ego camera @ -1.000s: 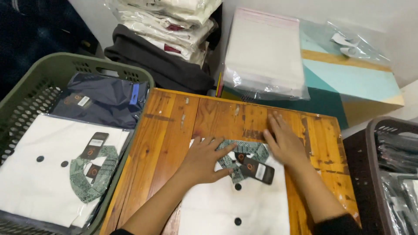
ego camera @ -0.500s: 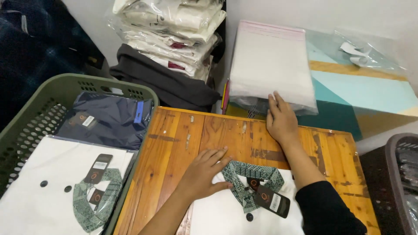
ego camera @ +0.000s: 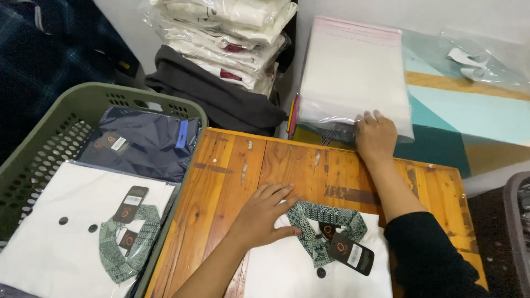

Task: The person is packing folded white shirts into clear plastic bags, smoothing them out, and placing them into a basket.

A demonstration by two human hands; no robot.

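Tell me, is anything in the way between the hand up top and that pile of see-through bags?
No, nothing visible is in the way. The right hand already rests its fingers on the front edge of the stack of clear plastic bags. The left hand lies flat on the folded white shirt on the wooden table.

Garment packing room (bagged shirts (ego camera: 221, 33), plastic sleeves (ego camera: 353, 72)).

Bright, even indoor light, soft and without hard shadows. Glare glints off the clear plastic bags (ego camera: 353, 77) by the table's far edge and off the wrapped shirt stack (ego camera: 221, 33). Focus is sharp at centre; the frame's corners bend slightly and go dimmer.
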